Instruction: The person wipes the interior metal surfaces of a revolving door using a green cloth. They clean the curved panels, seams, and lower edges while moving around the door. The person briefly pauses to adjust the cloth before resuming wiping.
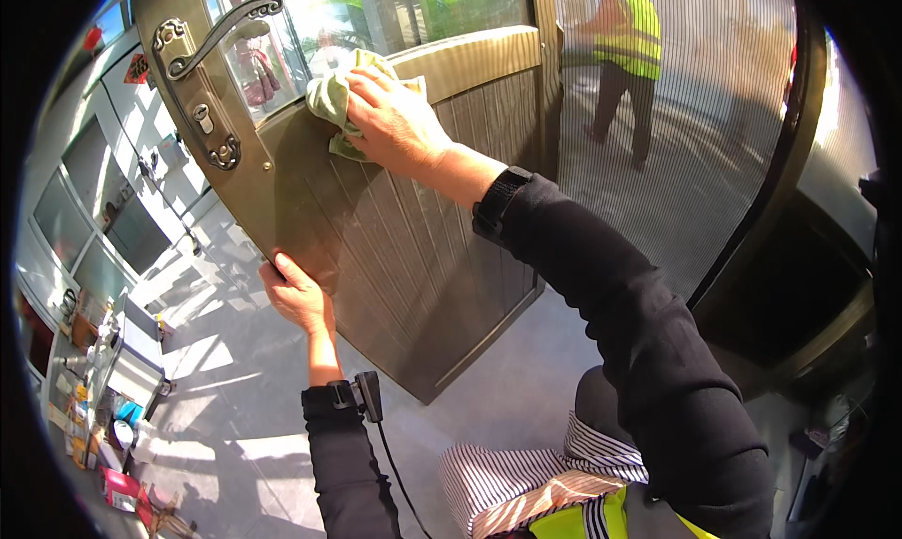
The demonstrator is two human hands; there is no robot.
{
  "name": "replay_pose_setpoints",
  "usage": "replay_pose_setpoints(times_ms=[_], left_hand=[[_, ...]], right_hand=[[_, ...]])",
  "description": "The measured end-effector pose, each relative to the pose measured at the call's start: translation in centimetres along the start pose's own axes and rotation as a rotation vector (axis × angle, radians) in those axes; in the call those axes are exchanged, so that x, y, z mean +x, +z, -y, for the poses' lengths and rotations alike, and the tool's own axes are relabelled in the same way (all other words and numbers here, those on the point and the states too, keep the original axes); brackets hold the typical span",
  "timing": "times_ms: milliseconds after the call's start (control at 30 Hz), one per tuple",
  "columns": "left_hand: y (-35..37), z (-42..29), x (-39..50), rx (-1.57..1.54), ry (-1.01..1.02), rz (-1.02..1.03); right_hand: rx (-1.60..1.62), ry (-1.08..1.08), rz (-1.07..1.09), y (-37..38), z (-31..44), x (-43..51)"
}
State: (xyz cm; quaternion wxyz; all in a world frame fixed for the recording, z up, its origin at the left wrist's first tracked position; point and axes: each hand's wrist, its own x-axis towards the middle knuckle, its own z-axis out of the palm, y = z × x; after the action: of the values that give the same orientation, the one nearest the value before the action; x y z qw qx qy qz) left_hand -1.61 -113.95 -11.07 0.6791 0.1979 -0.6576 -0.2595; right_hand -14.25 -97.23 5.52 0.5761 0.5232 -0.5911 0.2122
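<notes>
My right hand (398, 119) presses a crumpled pale green cloth (328, 105) against the bronze-coloured door (416, 236), where the glass pane (380, 10) meets the lower panel. Part of the cloth is hidden under my fingers. Lower down, my left hand (303, 296) grips the door's free edge, with the thumb on the near face and the other fingers mostly hidden. Above it on the same side are an ornate lever handle (225, 35) and a lock cylinder (203, 118). The door stands open at an angle over a grey tiled floor (479, 370).
A ribbed translucent panel (676, 208) stands right of the door, and a person in a yellow hi-vis vest (627, 31) shows through it. At left are a bench (137, 356) with bottles and boxes, and glazed cabinets (106, 201). A cable (394, 461) hangs from my left wrist.
</notes>
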Motion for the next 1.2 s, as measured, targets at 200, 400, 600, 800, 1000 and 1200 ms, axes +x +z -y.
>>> replay_pose_setpoints(times_ms=[200, 400, 600, 800, 1000, 1200], left_hand=[[0.5, 0.2, -0.1, 0.041, 0.010, -0.057], [0.5, 1.3, -0.5, 0.163, 0.045, -0.127], [0.3, 1.9, -0.3, 0.180, 0.000, -0.134], [0.6, 1.0, -0.5, 0.161, 0.065, -0.150], [0.8, -0.1, -0.5, 0.060, 0.075, -0.140], [0.6, -0.4, -0.5, 0.043, 0.035, -0.050]], right_hand=[[-0.091, 0.077, -0.035, -1.0, -10.5, -4.4], [-0.201, 0.286, -0.060, -1.7, -21.0, -8.5], [-0.286, 0.333, -0.042, -3.1, -28.9, -11.1], [-0.207, 0.524, -0.279, -0.8, -26.4, -10.0], [0.067, 0.420, -0.405, 2.0, -14.3, -8.3], [0.424, 0.084, -0.313, 6.1, 2.5, -6.8]])
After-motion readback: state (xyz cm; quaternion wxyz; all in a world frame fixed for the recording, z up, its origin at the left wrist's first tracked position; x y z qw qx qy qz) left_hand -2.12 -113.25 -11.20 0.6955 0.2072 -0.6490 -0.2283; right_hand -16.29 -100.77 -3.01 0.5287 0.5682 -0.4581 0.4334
